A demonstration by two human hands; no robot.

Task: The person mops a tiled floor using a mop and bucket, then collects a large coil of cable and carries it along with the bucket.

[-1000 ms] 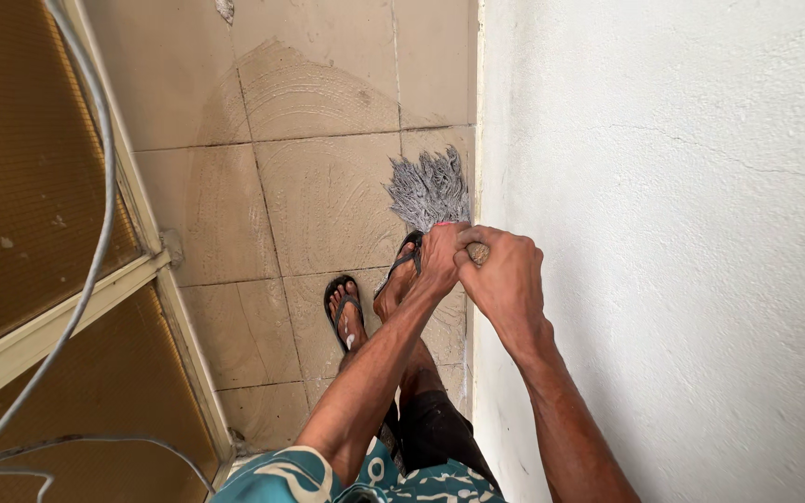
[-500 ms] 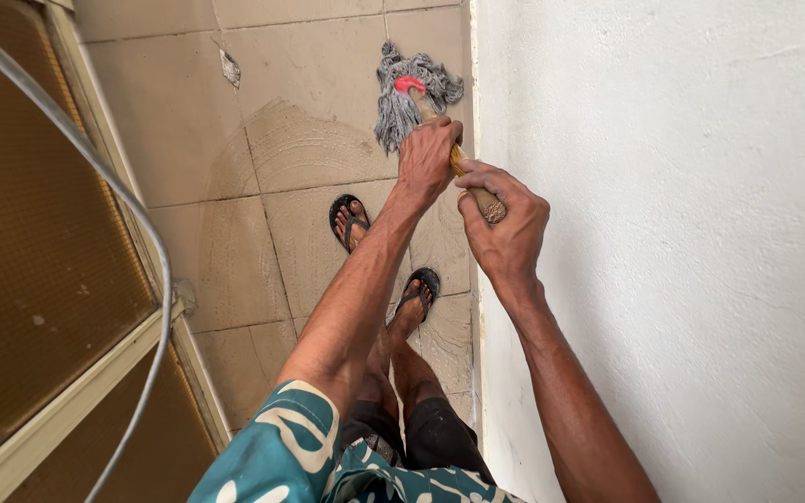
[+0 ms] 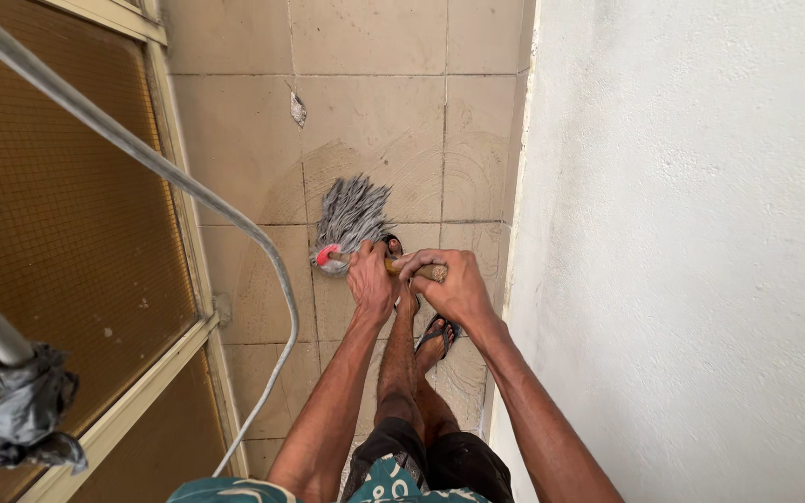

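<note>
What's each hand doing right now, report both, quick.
Left hand: closed around the wooden mop handle, just behind the grey mop head.
Right hand: closed on the handle's top end.

One camera only, worn on the head, looks almost straight down the person's own body. It faces the tiled floor [image 3: 235, 168], which fills the upper middle of the view. The forearms run up from the bottom edge to the left hand [image 3: 372, 282] and right hand [image 3: 454, 289] near the centre, close to the lens. A white wall [image 3: 701, 251] fills the right side, a mesh door [image 3: 58, 242] the left. No second view shares the scene.
</note>
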